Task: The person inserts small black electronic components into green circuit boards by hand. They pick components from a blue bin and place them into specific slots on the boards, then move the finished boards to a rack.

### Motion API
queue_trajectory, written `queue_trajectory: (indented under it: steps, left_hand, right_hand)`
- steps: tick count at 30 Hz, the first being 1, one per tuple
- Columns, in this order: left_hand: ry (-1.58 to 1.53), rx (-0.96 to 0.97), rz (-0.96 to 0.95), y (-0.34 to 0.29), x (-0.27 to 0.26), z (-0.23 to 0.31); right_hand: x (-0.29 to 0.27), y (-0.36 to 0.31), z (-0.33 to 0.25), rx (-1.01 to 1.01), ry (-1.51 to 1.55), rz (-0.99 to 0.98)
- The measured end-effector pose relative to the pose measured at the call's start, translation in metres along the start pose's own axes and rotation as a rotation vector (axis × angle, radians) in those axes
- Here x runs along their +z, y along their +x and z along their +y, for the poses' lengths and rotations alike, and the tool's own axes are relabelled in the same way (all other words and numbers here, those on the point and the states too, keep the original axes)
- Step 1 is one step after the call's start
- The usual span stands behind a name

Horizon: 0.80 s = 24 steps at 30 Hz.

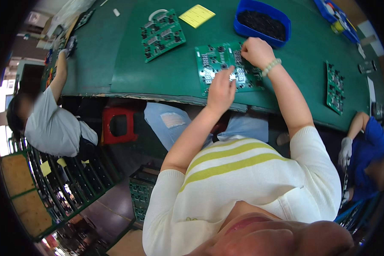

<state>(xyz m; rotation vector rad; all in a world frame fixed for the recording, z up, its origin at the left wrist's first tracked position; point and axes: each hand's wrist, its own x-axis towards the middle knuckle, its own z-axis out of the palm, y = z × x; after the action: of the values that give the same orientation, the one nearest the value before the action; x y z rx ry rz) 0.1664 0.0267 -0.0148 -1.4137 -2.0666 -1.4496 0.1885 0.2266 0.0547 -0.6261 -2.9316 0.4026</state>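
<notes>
A green circuit board (215, 59) with several white digit displays and small black parts lies flat on the table in front of me. My left hand (221, 91) rests over its near middle, fingers stretched forward onto the board. At the far right part of the same board, my right hand (258, 52) has its fingers curled together and pointing down. Whatever may be between those fingertips is hidden. Just beyond my right hand stands a blue bin (242, 32) holding a heap of small black parts (262, 23).
Another green board (163, 36) lies to the left, near a yellow paper (197, 16). More boards (335, 87) lie at the right. The green table (158, 81) ends close before me. Co-workers sit at left (55, 123) and right (367, 158). A red stool (117, 126) stands at left.
</notes>
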Motion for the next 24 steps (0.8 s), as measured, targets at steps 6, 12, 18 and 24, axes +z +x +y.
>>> queue_trajectory:
  steps: [6,12,18,24]
  left_hand:
    - [-0.305,-0.244,0.431,-0.013,-0.034,-0.029]
    - [-0.14,-0.376,0.172,-0.027,-0.076,-0.042]
    - [-0.328,-0.753,0.282,-0.002,-0.091,-0.07]
    - [-1.352,-1.197,0.453,0.042,-0.126,-0.114]
  right_hand:
    - [0.015,-0.021,0.04,-0.011,0.466,0.304]
    - [0.018,-0.071,0.054,0.396,0.468,0.289]
    - [0.03,-0.074,0.051,0.365,0.515,0.088]
    - [0.035,-0.064,0.048,0.371,0.566,0.03]
